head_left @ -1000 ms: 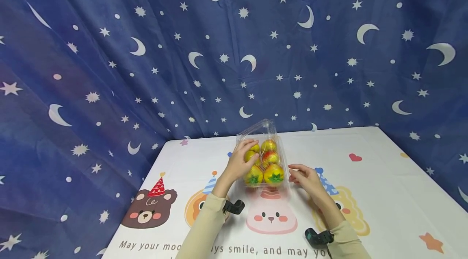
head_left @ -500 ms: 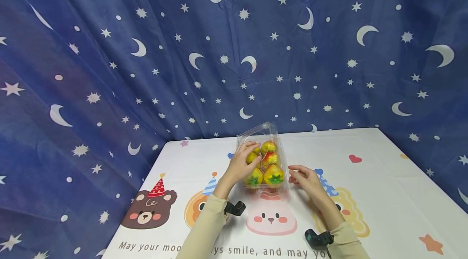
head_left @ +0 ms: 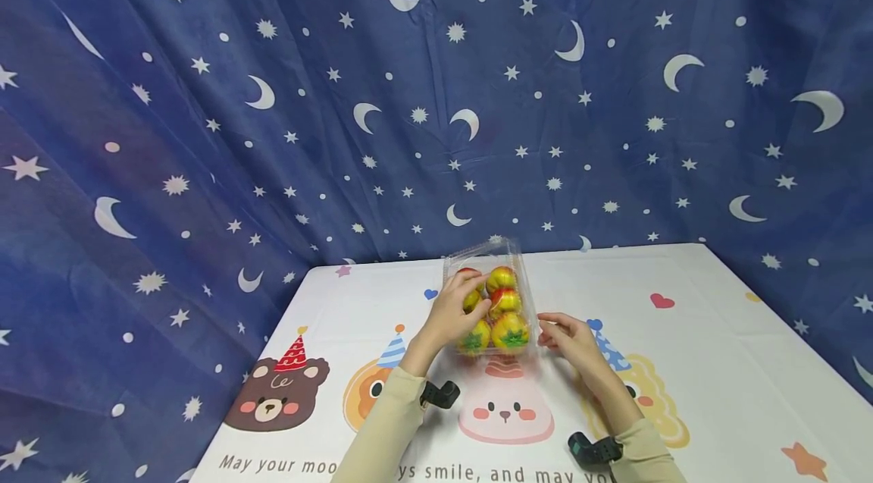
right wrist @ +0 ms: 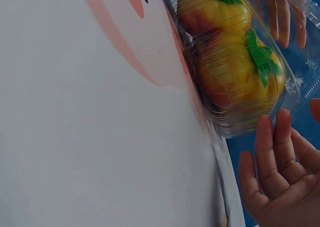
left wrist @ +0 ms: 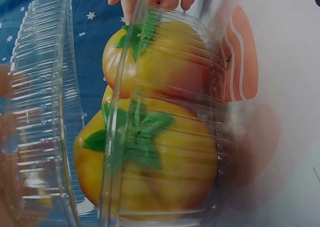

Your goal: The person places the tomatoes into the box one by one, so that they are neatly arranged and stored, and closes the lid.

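A clear plastic clamshell box stands on the table. Several yellow-and-red fruits with green leaves lie in it, perhaps tomatoes or persimmons. Its lid is partly lowered, with a gap above the base rim. My left hand reaches over the box's left side, against the lid; through the plastic in the right wrist view its fingers look extended. Beside the box's right side is my right hand, its loosely straight fingertips at the near corner, touching or very close.
A white tablecloth printed with cartoon animals and lettering covers the table. Behind its far edge hangs a dark blue curtain with moons and stars. Each wrist carries a black strap-on camera.
The lid has tilted lower over the fruits, and my left hand has come down slightly with it. My right hand stays at the box's right side. The head view has shifted slightly.
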Demonstrator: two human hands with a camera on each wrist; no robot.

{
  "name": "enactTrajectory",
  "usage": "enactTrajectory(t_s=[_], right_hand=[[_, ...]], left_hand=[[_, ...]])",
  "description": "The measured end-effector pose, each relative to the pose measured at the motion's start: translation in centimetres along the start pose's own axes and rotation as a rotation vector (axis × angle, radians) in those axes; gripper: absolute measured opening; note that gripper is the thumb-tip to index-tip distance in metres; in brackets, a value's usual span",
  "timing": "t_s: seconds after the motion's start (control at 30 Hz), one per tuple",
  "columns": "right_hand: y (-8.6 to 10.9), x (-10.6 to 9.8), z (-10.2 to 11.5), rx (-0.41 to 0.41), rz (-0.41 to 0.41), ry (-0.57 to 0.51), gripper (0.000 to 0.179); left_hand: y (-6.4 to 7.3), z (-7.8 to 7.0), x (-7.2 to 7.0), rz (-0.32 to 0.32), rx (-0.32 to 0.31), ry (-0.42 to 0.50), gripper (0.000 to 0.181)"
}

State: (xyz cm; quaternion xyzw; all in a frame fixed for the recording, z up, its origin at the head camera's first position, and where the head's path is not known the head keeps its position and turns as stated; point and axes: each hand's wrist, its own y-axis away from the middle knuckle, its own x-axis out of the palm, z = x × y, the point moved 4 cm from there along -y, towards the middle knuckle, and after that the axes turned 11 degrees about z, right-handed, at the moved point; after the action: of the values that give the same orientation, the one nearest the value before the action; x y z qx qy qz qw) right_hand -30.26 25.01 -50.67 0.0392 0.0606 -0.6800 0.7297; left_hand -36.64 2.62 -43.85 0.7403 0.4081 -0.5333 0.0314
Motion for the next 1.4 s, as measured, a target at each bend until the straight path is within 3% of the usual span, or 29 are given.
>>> enactTrajectory(t_s=[0.23,0.47,1.4], right_hand=[[0.1,0.0,0.1,0.007,-0.007,0.001,0.040],[0.1,0.0,0.1,0.012,0.000,-0.009,0.039],[0.0,-0.2,0.0,-0.002,0.023,-0.022,0.040]], left_hand=[[-0.2,-0.1,0.4,0.003,0.015,-0.011,0.047],[-0.1,-0.3,0.5,0.035,-0.025,0.006,0.048],[-0.2,-0.5,1.2,0.032,-0.015,-0.050,0.048]])
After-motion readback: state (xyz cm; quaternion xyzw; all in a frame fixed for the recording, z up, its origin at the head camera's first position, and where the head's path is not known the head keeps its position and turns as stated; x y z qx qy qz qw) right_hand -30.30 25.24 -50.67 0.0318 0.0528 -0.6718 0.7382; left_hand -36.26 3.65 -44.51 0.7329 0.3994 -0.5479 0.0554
